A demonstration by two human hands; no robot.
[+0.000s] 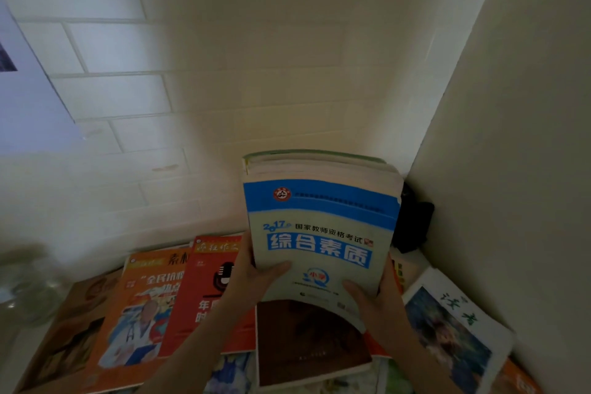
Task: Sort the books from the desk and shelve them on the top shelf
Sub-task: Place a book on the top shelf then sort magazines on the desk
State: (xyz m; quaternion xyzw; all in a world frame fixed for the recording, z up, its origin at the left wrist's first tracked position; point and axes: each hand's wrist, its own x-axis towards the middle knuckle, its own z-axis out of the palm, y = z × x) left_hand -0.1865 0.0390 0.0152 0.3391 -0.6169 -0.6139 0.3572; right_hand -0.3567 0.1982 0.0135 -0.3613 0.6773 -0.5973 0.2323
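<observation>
Books stack (323, 233), blue-and-grey cover on top, being held raised above desk near wall corner. Left hand (252, 278) gripping lower left edge, thumb lying across cover. Right hand (374, 301) gripping lower right edge, thumb pressing cover. Orange magazine (137, 307), red magazine (208, 291), brown book (307, 345) lying beneath.

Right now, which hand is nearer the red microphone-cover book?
Left. The left hand grips the blue-and-white book directly over the red microphone-cover book; the right hand holds its opposite edge, farther away.
</observation>
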